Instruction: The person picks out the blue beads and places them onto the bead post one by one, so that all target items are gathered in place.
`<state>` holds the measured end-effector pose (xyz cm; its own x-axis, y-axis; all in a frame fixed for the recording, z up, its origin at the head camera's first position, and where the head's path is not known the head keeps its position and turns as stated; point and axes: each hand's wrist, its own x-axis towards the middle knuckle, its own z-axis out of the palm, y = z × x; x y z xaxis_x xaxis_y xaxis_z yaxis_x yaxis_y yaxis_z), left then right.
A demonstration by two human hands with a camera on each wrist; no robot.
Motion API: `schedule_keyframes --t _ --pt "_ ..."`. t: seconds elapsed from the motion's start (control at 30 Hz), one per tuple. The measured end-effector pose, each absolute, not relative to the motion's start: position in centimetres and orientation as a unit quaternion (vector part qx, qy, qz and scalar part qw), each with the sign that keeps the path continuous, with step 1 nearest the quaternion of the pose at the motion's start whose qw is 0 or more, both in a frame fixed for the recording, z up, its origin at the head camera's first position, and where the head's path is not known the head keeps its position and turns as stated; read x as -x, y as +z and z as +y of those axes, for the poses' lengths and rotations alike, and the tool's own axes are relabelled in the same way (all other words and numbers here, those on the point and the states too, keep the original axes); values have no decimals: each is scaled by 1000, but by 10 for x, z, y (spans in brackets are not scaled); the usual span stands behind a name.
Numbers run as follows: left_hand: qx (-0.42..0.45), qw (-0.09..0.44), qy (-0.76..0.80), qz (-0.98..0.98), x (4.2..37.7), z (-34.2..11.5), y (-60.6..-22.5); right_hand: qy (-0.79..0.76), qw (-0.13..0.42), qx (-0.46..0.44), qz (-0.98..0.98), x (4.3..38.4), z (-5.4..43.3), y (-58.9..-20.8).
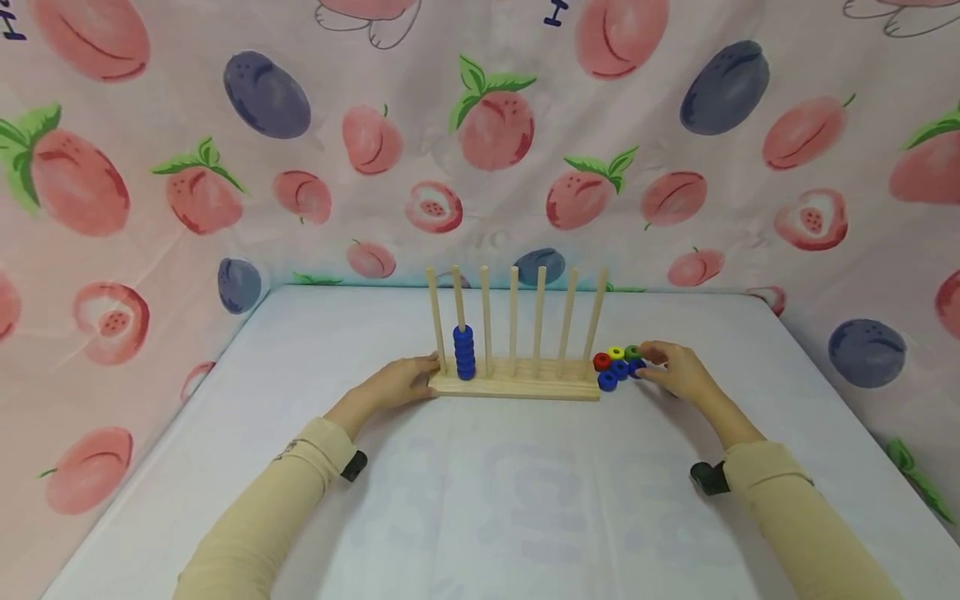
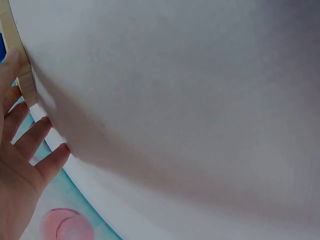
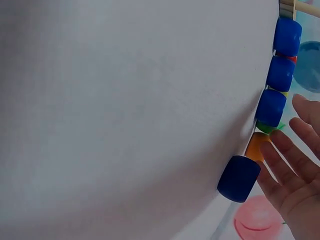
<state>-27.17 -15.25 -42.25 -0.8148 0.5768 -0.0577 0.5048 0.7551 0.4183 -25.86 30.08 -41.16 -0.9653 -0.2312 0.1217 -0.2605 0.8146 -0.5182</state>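
A wooden peg rack (image 1: pixel 517 386) with several upright pegs stands on the table. Blue beads (image 1: pixel 465 354) are stacked on its second peg from the left. My left hand (image 1: pixel 401 382) holds the rack's left end, thumb in front and fingers at the end and behind. Right of the rack lie loose beads: a red bead (image 1: pixel 602 362), a yellow bead (image 1: pixel 616 353), a green bead (image 1: pixel 633 352) and several blue ones (image 1: pixel 607 382). Over this group hovers my right hand (image 1: pixel 678 371), fingers apart. The right wrist view adds an orange bead (image 3: pixel 257 146) and a dark blue bead (image 3: pixel 239 179) near its fingertips.
A white cloth (image 1: pixel 517 500) covers the table. Behind it hangs a fruit-printed curtain (image 1: pixel 480 217). Black wrist cameras sit on both cuffs, the right camera (image 1: pixel 708 478) included.
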Motion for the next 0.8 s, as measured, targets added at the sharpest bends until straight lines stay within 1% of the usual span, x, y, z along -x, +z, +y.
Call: schedule_keyframes --t 0.23,0.43,0.63,0.8 --pt "-289 89 188 934 274 -152 -424 261 1 -125 -957 263 303 -415" --pt "-285 84 173 939 275 -151 -423 253 -9 -130 -959 266 303 -416" --pt "-291 75 155 941 273 -148 -421 246 -6 -140 -959 269 302 -415" --pt "-286 79 152 943 271 -144 -421 249 -6 -140 -958 270 301 -415"
